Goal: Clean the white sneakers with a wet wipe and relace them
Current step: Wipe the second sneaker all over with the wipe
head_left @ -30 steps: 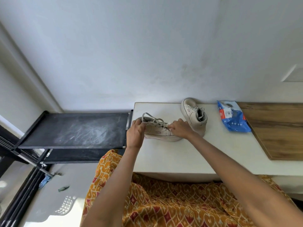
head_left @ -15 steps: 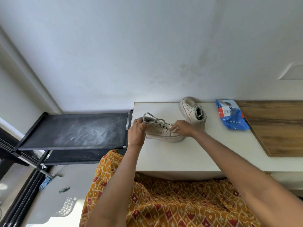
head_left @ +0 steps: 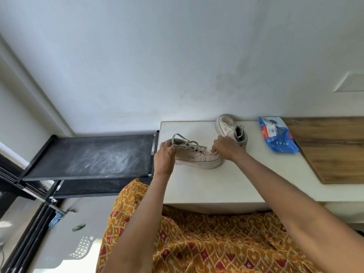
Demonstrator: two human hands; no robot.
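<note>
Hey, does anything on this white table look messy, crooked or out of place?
The second white sneaker sits askew by the wall, angled away from the one being held. The crumpled blue wipes packet lies skewed beside the wooden board.

Over on the left of the frame sits a black rack (head_left: 88, 154), its top shelf smeared with pale dust, butting right up against the white table (head_left: 226, 186) at centre. A wooden board (head_left: 332, 152) lies on the table's right side, orange patterned fabric (head_left: 206, 243) fills the bottom, and a small green scrap (head_left: 78, 227) lies on the floor at lower left.
</note>
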